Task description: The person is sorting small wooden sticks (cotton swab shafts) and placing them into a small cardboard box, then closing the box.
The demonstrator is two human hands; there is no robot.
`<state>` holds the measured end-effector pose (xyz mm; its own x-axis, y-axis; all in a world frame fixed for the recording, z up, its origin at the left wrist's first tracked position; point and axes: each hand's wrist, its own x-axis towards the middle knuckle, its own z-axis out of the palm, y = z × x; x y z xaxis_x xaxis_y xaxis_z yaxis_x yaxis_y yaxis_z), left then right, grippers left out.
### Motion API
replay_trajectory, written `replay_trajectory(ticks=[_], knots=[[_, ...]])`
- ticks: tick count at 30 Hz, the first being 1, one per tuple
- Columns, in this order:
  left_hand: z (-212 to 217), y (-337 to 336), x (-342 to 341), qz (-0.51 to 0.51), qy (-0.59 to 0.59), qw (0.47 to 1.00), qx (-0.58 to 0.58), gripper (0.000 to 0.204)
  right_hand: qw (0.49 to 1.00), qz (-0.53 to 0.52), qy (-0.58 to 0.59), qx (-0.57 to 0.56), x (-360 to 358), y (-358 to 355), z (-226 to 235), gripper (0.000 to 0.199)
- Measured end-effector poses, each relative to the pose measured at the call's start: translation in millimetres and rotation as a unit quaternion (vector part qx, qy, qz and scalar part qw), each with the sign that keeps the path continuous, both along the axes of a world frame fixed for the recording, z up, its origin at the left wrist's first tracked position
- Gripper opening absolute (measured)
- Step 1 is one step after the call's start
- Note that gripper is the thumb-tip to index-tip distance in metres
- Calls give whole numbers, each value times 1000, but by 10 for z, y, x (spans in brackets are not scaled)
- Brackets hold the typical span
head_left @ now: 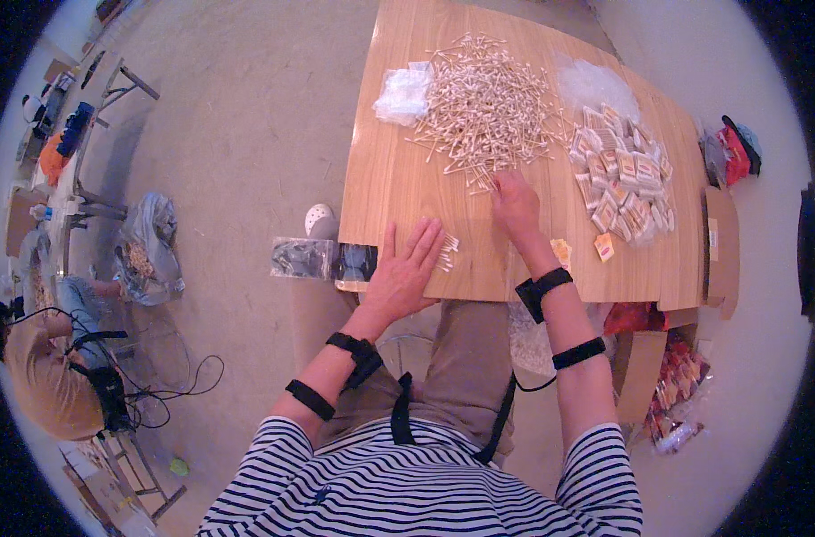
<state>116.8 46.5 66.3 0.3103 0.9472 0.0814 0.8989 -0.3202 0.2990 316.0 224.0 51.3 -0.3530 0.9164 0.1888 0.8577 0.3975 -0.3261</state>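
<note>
Up on the wooden table [398,192], the right hand [515,204] reaches with curled fingers into the near edge of a big swab pile [490,109], pinching a few swabs. Meanwhile the left hand [405,268] lies flat and released, fingers spread, its fingertips touching a small swab bundle [448,251] near the table's front edge. Filled packets [620,173] are heaped to the right of the pile, and clear bags [404,93] lie to its left.
</note>
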Motion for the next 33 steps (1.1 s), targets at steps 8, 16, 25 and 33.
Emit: replay_trajectory(ticks=[8,16,25,33], knots=[[-7,-10,-1,-1,5,1000,-14,114,1000,-6,10,-2,-14,16,106,14],[32,-11,-3,1,-7,1000,-14,115,965,87,143,-199,-321,-425,149,11],[-4,-10,-9,2,-7,1000,-18,115,989,-13,138,-44,-329,-511,5,13],[45,8,-3,-3,11,999,-33,117,989,70,95,-91,-405,-741,24,11]])
